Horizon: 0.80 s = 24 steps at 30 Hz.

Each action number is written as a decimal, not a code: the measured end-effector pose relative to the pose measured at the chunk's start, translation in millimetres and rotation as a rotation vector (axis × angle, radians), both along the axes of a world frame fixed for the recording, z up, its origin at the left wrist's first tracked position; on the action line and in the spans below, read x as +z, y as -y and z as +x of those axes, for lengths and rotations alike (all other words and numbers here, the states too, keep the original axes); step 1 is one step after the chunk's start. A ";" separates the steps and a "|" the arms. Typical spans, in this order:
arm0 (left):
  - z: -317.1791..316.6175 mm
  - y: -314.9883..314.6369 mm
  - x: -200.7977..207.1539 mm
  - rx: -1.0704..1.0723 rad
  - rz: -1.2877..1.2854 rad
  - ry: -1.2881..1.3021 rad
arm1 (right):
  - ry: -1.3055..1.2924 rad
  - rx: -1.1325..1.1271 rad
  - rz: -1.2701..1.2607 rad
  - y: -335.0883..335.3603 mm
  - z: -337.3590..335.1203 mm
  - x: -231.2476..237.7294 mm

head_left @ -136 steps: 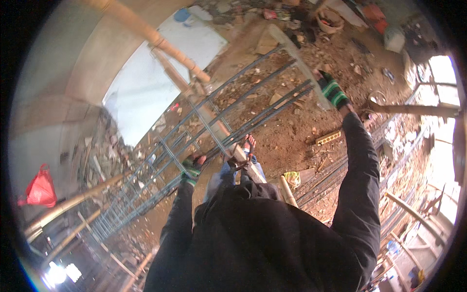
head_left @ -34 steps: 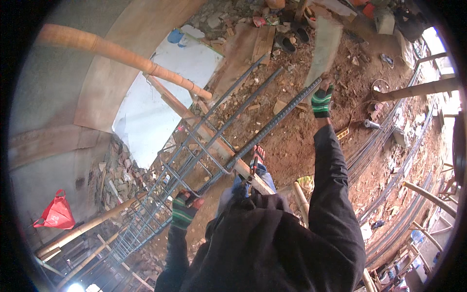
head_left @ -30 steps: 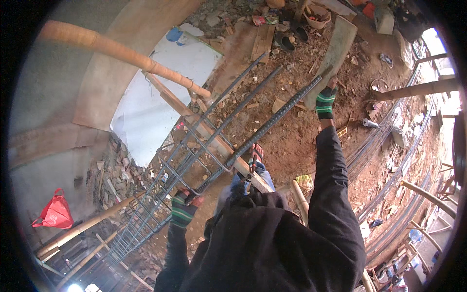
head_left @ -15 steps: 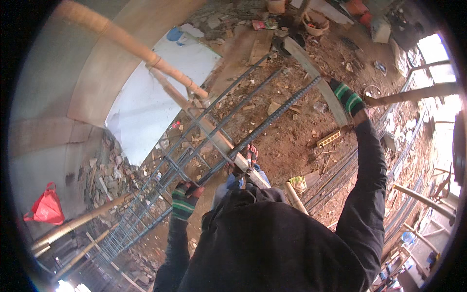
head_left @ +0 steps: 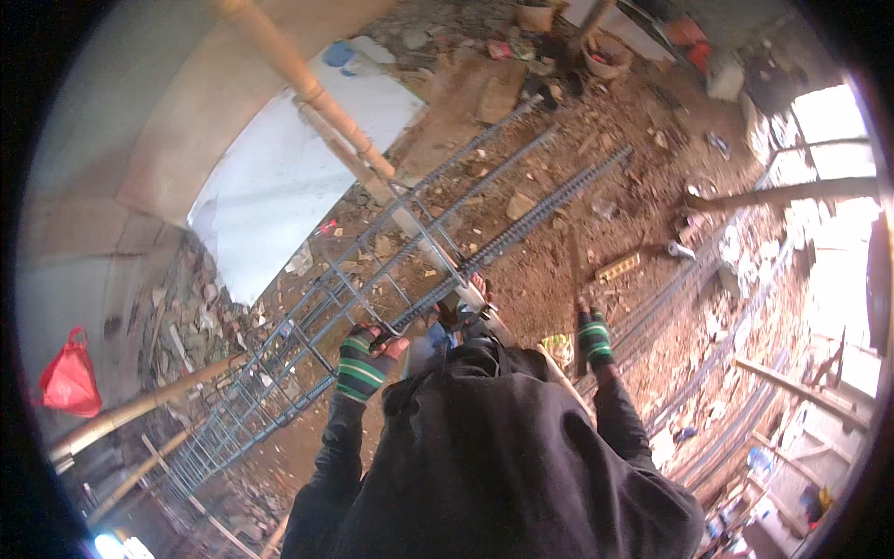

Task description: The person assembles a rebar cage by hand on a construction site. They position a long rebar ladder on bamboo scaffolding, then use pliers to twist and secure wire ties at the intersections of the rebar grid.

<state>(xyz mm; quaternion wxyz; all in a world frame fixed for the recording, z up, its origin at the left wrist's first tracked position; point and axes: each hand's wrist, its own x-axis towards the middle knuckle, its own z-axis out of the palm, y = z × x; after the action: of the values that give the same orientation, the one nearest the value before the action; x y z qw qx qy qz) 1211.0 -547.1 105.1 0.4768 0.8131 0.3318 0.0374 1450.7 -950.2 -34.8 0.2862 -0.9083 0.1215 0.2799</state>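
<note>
A long rebar cage (head_left: 307, 347) of ribbed steel bars and square stirrups lies slantwise from lower left to upper centre. It passes over a wooden beam (head_left: 410, 222) near my foot. My left hand (head_left: 371, 357), in a green-striped dark fingerless glove, is closed round a steel stirrup (head_left: 399, 326) at the cage's near side. On my right, my right hand (head_left: 593, 341), in a matching glove, is closed on a long thin strip (head_left: 575, 256), seen nearly edge-on. Its fingertips are partly hidden.
Bamboo poles (head_left: 321, 98) slant in from the upper left, above a white sheet (head_left: 279, 177). A yellow block with holes (head_left: 617, 267) lies on the dirt floor, with loose bars (head_left: 684, 289) beyond. A red bag (head_left: 72, 377) hangs at far left; rubble lies along the wall.
My right hand has come back from the upper right toward my body, and the strip has swung from broadside to nearly edge-on, away from the bar ends. My left hand stays at the stirrup.
</note>
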 end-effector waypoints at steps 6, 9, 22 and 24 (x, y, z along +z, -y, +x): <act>2.7 -7.3 -6.6 -0.083 -0.050 0.061 | 0.374 0.101 -0.205 -16.2 -112.6 53.5; 1.9 -14.7 -6.7 -0.150 -0.065 -0.001 | 0.445 0.195 -0.196 -13.2 -144.6 59.9; -2.1 -21.8 -24.1 -0.223 -0.057 0.074 | 0.677 0.277 -0.254 -12.6 -153.5 62.9; -3.4 -22.4 -25.8 -0.252 0.071 0.126 | 0.698 0.305 -0.269 -18.2 -141.2 66.7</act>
<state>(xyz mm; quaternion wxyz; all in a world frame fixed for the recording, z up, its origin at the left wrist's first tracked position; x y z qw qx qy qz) 1207.6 -524.7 79.3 0.4685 0.8608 0.1949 0.0396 1309.5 -932.0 31.9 0.1441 -0.9857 -0.0836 -0.0245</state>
